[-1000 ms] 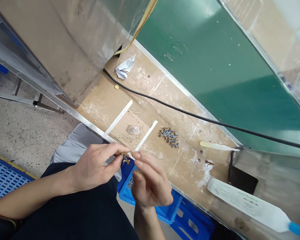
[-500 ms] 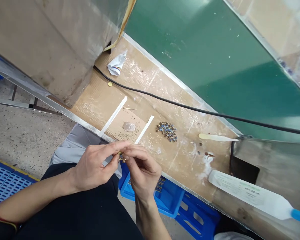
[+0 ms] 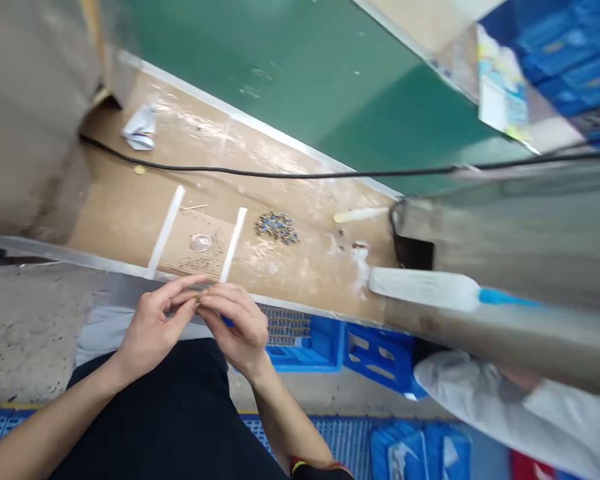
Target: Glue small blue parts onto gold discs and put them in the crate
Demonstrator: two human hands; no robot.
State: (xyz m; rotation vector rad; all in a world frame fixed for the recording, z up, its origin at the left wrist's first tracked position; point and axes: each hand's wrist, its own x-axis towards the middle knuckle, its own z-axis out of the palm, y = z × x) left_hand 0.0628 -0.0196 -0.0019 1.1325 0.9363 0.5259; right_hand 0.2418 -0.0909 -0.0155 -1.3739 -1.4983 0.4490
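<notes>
My left hand [image 3: 153, 325] and my right hand [image 3: 235, 325] meet fingertip to fingertip just in front of the bench edge, both pinching one small brass-coloured part [image 3: 198, 305] that is mostly hidden by the fingers. Beyond them on the brown bench [image 3: 305, 260] lies a little heap of similar small metal parts [image 3: 277, 227]. A square of cardboard [image 3: 198, 247] edged by two white strips holds a small clear disc [image 3: 201, 243].
A black cable [image 3: 280, 175] runs across the bench before a green belt [image 3: 300, 73]. A blue bin [image 3: 305, 337] sits below the bench edge. A white paddle with a blue handle [image 3: 430, 288] lies at the right. A white sleeve [image 3: 505, 407] shows at lower right.
The view has swung right and down and is blurred. My hands stay joined on the small part, now lower and left in the picture. A white sleeve and blue crates have come into sight.
</notes>
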